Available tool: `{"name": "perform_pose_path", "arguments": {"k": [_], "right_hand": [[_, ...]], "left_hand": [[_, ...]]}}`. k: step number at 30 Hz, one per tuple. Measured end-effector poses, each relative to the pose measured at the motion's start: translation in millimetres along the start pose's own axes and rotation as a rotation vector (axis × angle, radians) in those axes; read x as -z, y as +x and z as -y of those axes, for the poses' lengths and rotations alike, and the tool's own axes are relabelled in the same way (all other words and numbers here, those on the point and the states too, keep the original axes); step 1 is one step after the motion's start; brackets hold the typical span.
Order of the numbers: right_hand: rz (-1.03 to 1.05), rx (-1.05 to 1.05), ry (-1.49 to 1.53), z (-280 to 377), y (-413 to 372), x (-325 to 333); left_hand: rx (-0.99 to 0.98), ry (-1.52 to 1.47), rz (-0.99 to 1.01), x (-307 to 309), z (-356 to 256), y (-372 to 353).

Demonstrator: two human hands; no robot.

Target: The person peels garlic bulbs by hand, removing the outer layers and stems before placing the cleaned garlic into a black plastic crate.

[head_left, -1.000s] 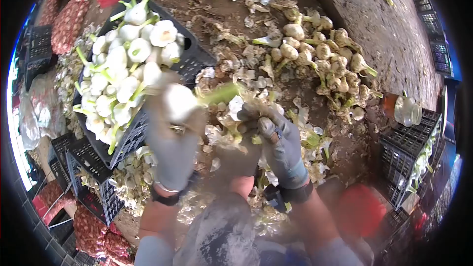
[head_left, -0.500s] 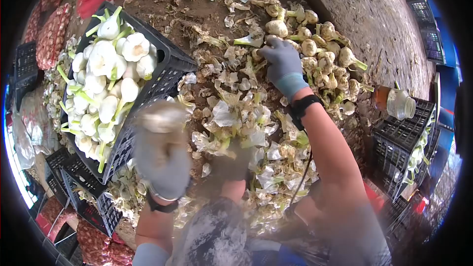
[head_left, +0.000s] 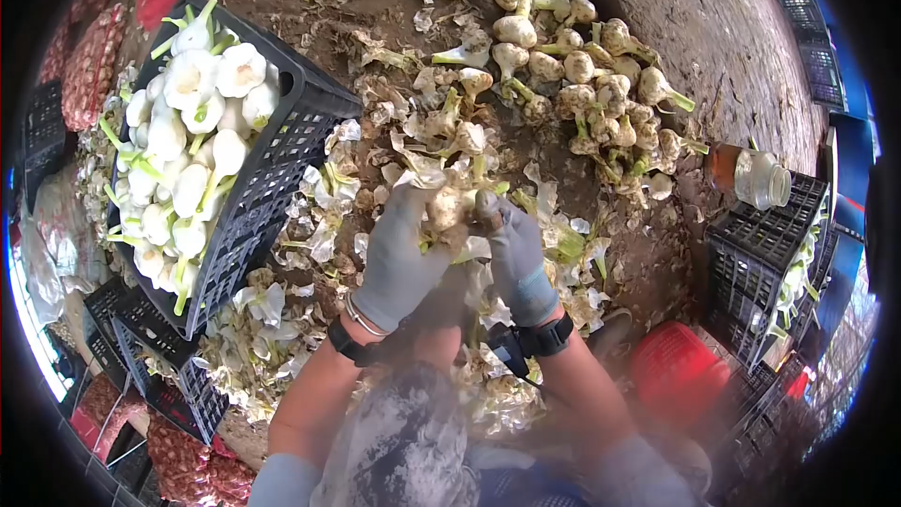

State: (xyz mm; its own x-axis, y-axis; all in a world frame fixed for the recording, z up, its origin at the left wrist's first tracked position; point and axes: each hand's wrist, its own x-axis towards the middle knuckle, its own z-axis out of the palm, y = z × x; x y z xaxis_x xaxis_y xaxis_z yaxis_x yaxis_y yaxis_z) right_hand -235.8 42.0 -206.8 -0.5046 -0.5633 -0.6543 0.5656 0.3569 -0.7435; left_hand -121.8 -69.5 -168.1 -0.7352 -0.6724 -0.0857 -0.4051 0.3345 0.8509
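Both my hands wear grey gloves and meet in the middle of the head view, over the litter of peeled skins. My left hand (head_left: 404, 249) is closed around a dirt-stained garlic bulb (head_left: 448, 208). My right hand (head_left: 518, 258) has its thumb and fingers pinched at the same bulb's right side, by its stem. Past the hands lies a pile of unpeeled garlic bulbs (head_left: 615, 99) with stems on. On the left, a black crate (head_left: 310, 117) is heaped with clean white garlic bulbs (head_left: 192, 155).
Loose garlic skins (head_left: 258, 305) cover the ground around me. At right stand a glass jar (head_left: 755, 178) with a reddish-brown part and a black crate (head_left: 751, 263). A red object (head_left: 678, 366) sits at lower right. Red net sacks (head_left: 94, 66) lie at far left.
My right hand has come back from the pile toward me, and a garlic bulb is now between both hands. My left hand has moved right from beside the crate. The view has shifted slightly.
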Motion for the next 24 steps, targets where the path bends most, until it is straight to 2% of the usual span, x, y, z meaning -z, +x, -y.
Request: {"name": "perform_pose_path", "arguments": {"k": [1, 2, 4, 8, 10, 11, 13, 17, 19, 20, 22, 23, 24], "right_hand": [[-0.002, 0.053, -0.133, 1.9, 2.0, 3.6], [-0.003, 0.055, -0.132, 7.1, -0.9, 0.7], [-0.055, 0.278, -0.207, 19.0, -7.5, -9.0], [-0.01, 0.204, -0.417, 14.6, -8.3, 4.6], [0.032, 0.176, -0.336, 14.7, -11.4, 5.1], [0.031, 0.174, -0.335, 17.7, -12.3, 3.4], [0.034, 0.174, -0.066, 25.3, -12.1, -0.9], [0.121, 0.067, 0.025, 26.2, -5.7, 9.9], [0.143, -0.073, 0.075, 48.4, -14.1, 5.8], [0.143, -0.075, 0.073, 48.0, -14.3, 8.2], [0.307, 0.087, -0.057, 46.0, -13.1, 17.5], [0.362, 0.292, -0.239, 46.4, -8.0, 20.9], [0.362, 0.291, -0.239, 49.0, -4.7, 24.1]], "left_hand": [[0.008, -0.062, 0.02, -2.5, 0.0, -2.2], [0.006, -0.062, 0.021, -3.9, -2.1, -4.4], [0.128, -0.141, 0.018, -6.4, -4.9, -7.5], [0.286, -0.368, 0.036, -11.0, 11.5, -13.2], [0.407, -0.785, 0.098, -8.5, 14.7, -13.7], [0.409, -0.784, 0.1, -9.6, 13.2, -12.5], [0.383, -0.77, 0.088, -12.2, 9.7, -8.9], [0.285, -0.622, 0.106, -13.0, 14.0, -6.9], [0.462, -0.809, 0.167, -5.4, 6.6, -4.7], [0.463, -0.811, 0.167, -1.9, 2.3, -3.5], [0.646, -1.155, 0.139, 4.0, -3.8, -1.3], [0.673, -1.091, 0.151, 3.2, 1.0, -4.0], [0.673, -1.092, 0.151, 5.8, 5.9, -5.6]]}}
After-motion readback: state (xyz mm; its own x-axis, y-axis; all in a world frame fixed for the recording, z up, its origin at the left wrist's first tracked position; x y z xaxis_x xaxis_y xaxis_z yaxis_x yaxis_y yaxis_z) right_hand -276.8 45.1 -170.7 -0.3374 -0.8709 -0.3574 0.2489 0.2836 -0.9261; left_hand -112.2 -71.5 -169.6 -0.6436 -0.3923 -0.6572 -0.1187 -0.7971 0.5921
